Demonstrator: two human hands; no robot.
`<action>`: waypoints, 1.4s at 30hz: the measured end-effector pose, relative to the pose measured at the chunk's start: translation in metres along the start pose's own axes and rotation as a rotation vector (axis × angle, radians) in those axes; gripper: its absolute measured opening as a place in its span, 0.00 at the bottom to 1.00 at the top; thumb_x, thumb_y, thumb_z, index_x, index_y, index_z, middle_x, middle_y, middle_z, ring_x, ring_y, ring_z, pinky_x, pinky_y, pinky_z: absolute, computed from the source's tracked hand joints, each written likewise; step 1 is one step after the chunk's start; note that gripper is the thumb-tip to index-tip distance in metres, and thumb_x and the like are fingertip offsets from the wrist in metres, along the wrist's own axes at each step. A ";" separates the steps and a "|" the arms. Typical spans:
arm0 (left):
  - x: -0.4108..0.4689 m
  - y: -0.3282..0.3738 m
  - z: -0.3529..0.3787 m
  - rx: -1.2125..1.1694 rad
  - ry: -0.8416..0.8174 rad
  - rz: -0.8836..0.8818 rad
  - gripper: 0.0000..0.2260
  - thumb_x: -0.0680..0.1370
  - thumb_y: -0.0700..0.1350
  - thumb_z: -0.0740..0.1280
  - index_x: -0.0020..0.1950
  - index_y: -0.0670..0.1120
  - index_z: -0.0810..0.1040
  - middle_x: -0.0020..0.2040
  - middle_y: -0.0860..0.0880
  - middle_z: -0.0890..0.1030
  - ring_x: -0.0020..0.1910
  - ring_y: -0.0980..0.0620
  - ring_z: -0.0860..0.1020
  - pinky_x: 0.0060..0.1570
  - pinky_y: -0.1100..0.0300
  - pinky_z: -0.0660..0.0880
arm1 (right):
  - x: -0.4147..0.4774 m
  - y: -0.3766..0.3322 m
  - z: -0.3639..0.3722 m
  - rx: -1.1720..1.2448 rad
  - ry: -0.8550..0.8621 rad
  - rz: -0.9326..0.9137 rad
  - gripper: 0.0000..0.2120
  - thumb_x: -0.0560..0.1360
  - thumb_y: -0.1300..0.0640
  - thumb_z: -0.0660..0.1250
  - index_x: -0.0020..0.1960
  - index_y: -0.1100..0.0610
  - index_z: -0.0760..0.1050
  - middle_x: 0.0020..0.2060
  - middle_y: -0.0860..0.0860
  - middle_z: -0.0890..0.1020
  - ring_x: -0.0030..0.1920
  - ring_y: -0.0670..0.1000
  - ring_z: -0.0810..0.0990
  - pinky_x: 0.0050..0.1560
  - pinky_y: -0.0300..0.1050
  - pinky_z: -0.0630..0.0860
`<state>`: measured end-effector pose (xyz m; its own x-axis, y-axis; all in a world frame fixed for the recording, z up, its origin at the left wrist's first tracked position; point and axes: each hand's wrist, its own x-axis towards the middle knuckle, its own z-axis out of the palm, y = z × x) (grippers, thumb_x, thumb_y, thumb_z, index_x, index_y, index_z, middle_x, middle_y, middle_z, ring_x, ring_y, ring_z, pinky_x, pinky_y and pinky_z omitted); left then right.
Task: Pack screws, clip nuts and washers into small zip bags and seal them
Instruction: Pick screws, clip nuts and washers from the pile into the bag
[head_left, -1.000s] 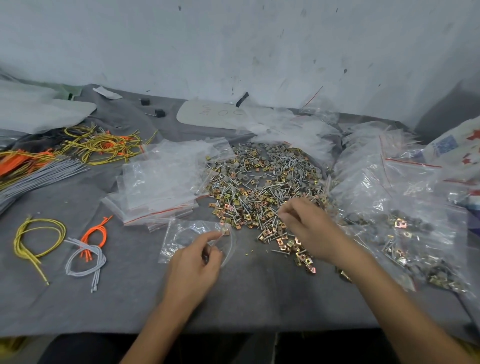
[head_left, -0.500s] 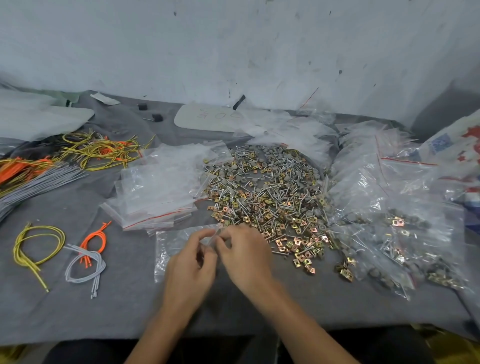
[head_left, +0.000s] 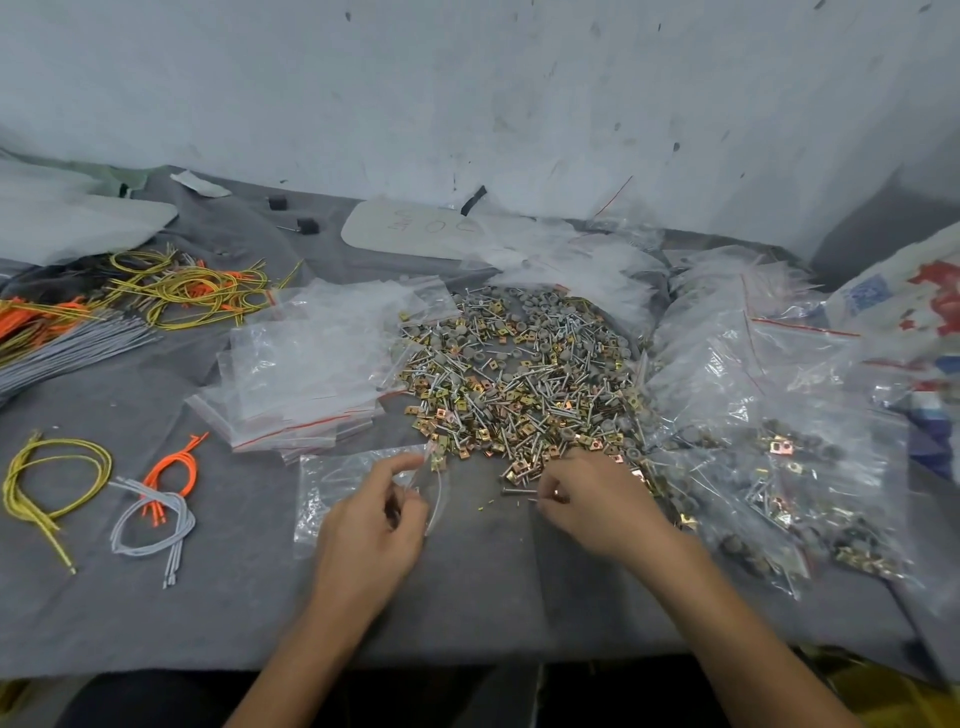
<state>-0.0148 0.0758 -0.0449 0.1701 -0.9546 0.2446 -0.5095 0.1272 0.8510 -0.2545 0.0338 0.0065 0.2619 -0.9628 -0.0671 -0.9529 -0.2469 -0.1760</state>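
Head view — left hand (head_left: 371, 525) on zip bag (head_left: 332, 483), right hand (head_left: 597, 504) by screws (head_left: 519, 387)

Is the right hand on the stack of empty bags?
No, the right hand is at the near edge of the hardware pile, and the stack of empty bags lies left of that pile.

I could make out only one bit of writing: dark handwritten marks on the flat white panel (head_left: 415, 234) lying behind the heap of screws and clip nuts (head_left: 519, 384), upside down to me and too loose to read. Right of that heap, the printed sack (head_left: 904, 301) carried red and blue print I couldn't decipher.
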 end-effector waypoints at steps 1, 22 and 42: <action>0.000 0.000 0.000 0.004 0.001 0.005 0.15 0.74 0.51 0.61 0.59 0.65 0.74 0.30 0.53 0.78 0.30 0.54 0.75 0.37 0.48 0.77 | 0.001 0.000 0.001 -0.008 -0.001 -0.008 0.05 0.78 0.49 0.67 0.50 0.48 0.80 0.49 0.47 0.76 0.56 0.53 0.77 0.53 0.48 0.74; -0.002 0.005 -0.004 0.022 -0.030 0.055 0.18 0.74 0.54 0.57 0.64 0.63 0.72 0.32 0.56 0.80 0.32 0.56 0.78 0.36 0.53 0.77 | 0.022 -0.107 0.029 0.644 0.160 0.257 0.11 0.67 0.41 0.66 0.42 0.46 0.81 0.34 0.42 0.83 0.39 0.46 0.81 0.39 0.43 0.74; 0.045 -0.002 0.014 0.148 -0.036 0.075 0.15 0.80 0.47 0.61 0.65 0.61 0.71 0.31 0.54 0.76 0.33 0.58 0.76 0.31 0.57 0.70 | 0.009 -0.022 0.019 0.204 0.127 0.050 0.05 0.78 0.51 0.68 0.54 0.47 0.78 0.50 0.45 0.78 0.53 0.50 0.77 0.51 0.48 0.75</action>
<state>-0.0180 0.0290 -0.0422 0.0979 -0.9533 0.2858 -0.6387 0.1600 0.7526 -0.2280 0.0328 -0.0084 0.1811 -0.9826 0.0413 -0.9102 -0.1834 -0.3715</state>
